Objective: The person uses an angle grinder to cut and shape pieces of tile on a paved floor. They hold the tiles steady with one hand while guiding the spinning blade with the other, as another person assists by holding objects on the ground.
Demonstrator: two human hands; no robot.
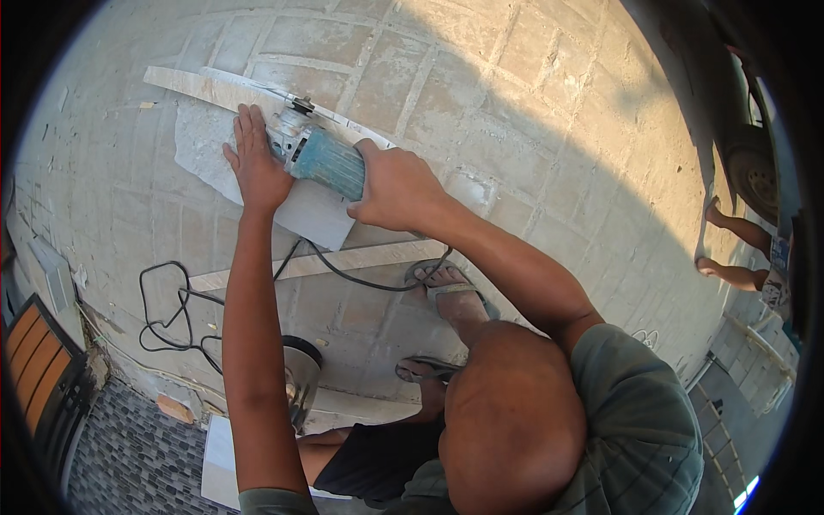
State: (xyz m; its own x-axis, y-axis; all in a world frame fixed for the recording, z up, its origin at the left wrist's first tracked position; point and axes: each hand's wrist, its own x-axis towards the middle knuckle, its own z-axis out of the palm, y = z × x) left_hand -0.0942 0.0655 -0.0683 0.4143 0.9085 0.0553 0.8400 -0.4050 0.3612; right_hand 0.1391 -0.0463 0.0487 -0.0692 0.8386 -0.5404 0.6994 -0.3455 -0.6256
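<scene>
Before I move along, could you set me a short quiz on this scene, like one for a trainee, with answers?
1. Multiple choice: which hand is wrapped around the teal body of the tool? (a) left (b) right (c) neither
2. True or false: the left hand has its fingers stretched out.
3. Fill in: a black ____ runs beside a sandal.

Key:
1. b, the right hand.
2. True.
3. Cord.
</scene>
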